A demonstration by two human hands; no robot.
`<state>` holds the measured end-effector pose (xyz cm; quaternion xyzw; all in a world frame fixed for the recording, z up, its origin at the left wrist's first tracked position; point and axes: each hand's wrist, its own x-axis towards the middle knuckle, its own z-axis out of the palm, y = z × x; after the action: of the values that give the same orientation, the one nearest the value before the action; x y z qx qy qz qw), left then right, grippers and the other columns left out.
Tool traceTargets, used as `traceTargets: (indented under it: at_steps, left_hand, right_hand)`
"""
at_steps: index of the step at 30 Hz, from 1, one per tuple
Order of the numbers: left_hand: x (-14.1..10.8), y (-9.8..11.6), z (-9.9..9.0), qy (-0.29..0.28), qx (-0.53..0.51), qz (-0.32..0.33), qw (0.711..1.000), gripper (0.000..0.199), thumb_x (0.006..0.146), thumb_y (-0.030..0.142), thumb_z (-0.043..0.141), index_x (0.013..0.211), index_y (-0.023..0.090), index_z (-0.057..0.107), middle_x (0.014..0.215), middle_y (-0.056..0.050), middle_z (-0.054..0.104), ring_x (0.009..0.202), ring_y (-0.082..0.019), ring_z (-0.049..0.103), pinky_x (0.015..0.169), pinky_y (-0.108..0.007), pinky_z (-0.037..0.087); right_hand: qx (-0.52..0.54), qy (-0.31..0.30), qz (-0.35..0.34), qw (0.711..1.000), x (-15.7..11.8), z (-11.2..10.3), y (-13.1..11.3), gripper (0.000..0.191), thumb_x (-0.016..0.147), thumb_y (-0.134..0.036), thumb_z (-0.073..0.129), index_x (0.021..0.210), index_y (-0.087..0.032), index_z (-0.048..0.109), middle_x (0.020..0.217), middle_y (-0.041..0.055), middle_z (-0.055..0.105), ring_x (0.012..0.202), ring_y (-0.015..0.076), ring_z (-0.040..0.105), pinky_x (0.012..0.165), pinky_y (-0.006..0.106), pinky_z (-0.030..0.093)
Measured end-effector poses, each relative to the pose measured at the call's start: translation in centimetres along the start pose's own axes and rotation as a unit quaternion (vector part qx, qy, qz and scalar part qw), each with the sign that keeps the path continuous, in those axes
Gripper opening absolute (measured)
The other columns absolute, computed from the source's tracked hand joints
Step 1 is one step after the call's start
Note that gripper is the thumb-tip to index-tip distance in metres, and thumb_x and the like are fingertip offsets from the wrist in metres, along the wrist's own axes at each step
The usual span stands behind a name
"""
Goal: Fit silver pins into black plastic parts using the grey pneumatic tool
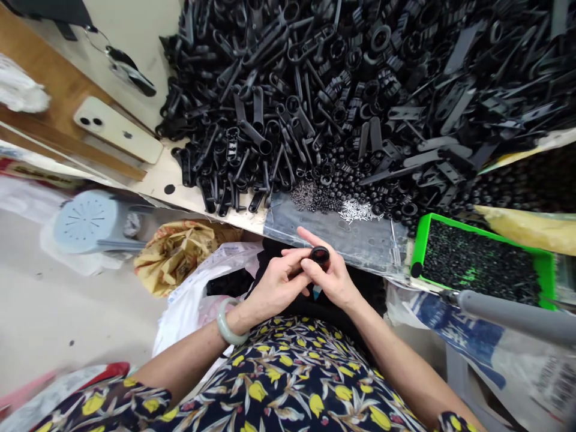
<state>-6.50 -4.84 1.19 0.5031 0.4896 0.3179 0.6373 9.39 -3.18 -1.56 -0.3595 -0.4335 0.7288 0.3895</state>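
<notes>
A small black plastic part with a round, ring-like end (320, 255) is held up between my two hands, just in front of the table edge. My right hand (335, 282) grips it with the thumb across its near left side, while the index finger points forward and away from it. From the left, my left hand (276, 285) closes on the same part with its fingers bent together. Its lower portion is hidden behind my fingers. Beyond my hands lie a heap of small silver pins (357, 210) and a pile of tiny dark grey pieces (303, 195).
A huge heap of black plastic parts (270, 114) covers the table. To the right stands a green tray (423, 240) of small black pieces, near a grey bar (504, 309). At left are a phone (119, 129), a blue stool (85, 222) and a yellow sack (175, 255).
</notes>
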Motion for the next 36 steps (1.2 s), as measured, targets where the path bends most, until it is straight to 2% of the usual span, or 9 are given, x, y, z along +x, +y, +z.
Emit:
traceTargets:
  at_steps: [4, 11, 14, 17, 21, 25, 28, 32, 36]
  left_hand:
    - [-0.1, -0.2, 0.2, -0.017, -0.084, -0.024, 0.996, 0.041, 0.099, 0.039, 0.069, 0.132, 0.015, 0.068, 0.115, -0.012, 0.074, 0.08, -0.017, 0.072, 0.06, -0.022, 0.06]
    - [0.7, 0.5, 0.4, -0.043, -0.145, -0.051, 0.987, 0.049, 0.096, 0.04, 0.073, 0.138, 0.018, 0.062, 0.123, -0.013, 0.073, 0.091, -0.021, 0.075, 0.07, -0.029, 0.066]
    - [1.1, 0.6, 0.2, -0.017, -0.225, -0.062, 0.972, 0.048, 0.095, 0.04, 0.076, 0.135, 0.018, 0.06, 0.121, -0.013, 0.075, 0.098, -0.024, 0.076, 0.077, -0.033, 0.066]
    - [1.3, 0.6, -0.2, 0.044, -0.261, -0.057, 0.963, 0.045, 0.092, 0.038, 0.079, 0.126, 0.017, 0.06, 0.109, -0.011, 0.078, 0.096, -0.023, 0.077, 0.081, -0.029, 0.061]
    - [1.3, 0.8, -0.5, 0.07, -0.277, -0.059, 0.956, 0.043, 0.089, 0.036, 0.082, 0.12, 0.016, 0.061, 0.102, -0.01, 0.08, 0.094, -0.022, 0.077, 0.085, -0.029, 0.057]
    - [1.3, 0.9, -0.5, 0.101, -0.274, -0.049, 0.955, 0.038, 0.087, 0.034, 0.083, 0.115, 0.015, 0.065, 0.1, -0.008, 0.081, 0.094, -0.019, 0.075, 0.09, -0.029, 0.054]
    - [1.2, 1.0, -0.4, 0.128, -0.278, -0.04, 0.951, 0.031, 0.086, 0.034, 0.084, 0.106, 0.017, 0.068, 0.113, -0.01, 0.079, 0.113, -0.023, 0.071, 0.104, -0.034, 0.05]
    - [0.8, 1.3, -0.3, 0.142, -0.28, -0.051, 0.948, 0.029, 0.077, 0.029, 0.09, 0.097, 0.019, 0.071, 0.149, -0.007, 0.063, 0.14, -0.027, 0.054, 0.114, -0.036, 0.044]
    - [0.3, 1.6, -0.7, 0.102, -0.278, -0.098, 0.95, 0.044, 0.075, 0.031, 0.091, 0.116, 0.022, 0.075, 0.151, -0.008, 0.061, 0.136, -0.03, 0.056, 0.099, -0.035, 0.054]
  right_hand:
    - [-0.038, -0.048, 0.025, 0.998, 0.3, -1.6, -0.6, 0.058, 0.096, -0.049, 0.071, 0.15, -0.03, 0.06, 0.127, 0.0095, 0.077, 0.056, 0.0102, 0.061, 0.05, 0.024, 0.053]
    - [0.016, -0.074, 0.038, 0.996, 1.4, -3.3, 0.7, 0.063, 0.093, -0.05, 0.075, 0.149, -0.026, 0.06, 0.116, 0.0096, 0.079, 0.051, 0.0078, 0.054, 0.046, 0.021, 0.047]
    - [0.048, -0.041, 0.029, 0.998, 1.0, -2.5, 1.4, 0.078, 0.092, -0.054, 0.076, 0.16, -0.03, 0.046, 0.13, 0.0089, 0.073, 0.08, 0.0143, 0.07, 0.073, 0.027, 0.061]
    - [0.074, -0.032, -0.003, 0.997, -0.2, -1.5, 1.8, 0.085, 0.093, -0.055, 0.075, 0.164, -0.035, 0.034, 0.155, 0.009, 0.055, 0.123, 0.0231, 0.067, 0.108, 0.04, 0.055]
    - [0.043, 0.021, -0.007, 0.999, -1.7, -0.9, 2.0, 0.077, 0.096, -0.043, 0.074, 0.162, -0.035, 0.034, 0.161, 0.0107, 0.048, 0.139, 0.025, 0.058, 0.117, 0.044, 0.048]
    - [-0.047, 0.135, -0.004, 0.99, -2.4, -0.8, 2.0, 0.061, 0.095, -0.042, 0.076, 0.147, -0.034, 0.047, 0.151, 0.0096, 0.054, 0.129, 0.0232, 0.064, 0.106, 0.039, 0.056]
    - [-0.152, 0.191, -0.028, 0.969, -2.5, -0.5, 1.5, 0.04, 0.093, -0.043, 0.077, 0.125, -0.028, 0.057, 0.121, 0.0059, 0.066, 0.104, 0.0192, 0.068, 0.087, 0.033, 0.057]
    - [-0.273, 0.128, -0.071, 0.951, -2.0, 0.0, 0.2, 0.02, 0.096, -0.04, 0.073, 0.101, -0.024, 0.063, 0.093, 0.0008, 0.061, 0.08, 0.0149, 0.057, 0.073, 0.03, 0.049]
    - [-0.308, 0.045, -0.08, 0.947, -1.0, -0.1, -0.8, 0.033, 0.1, -0.04, 0.067, 0.077, -0.021, 0.053, 0.077, -0.0024, 0.048, 0.069, 0.0125, 0.043, 0.063, 0.029, 0.036]
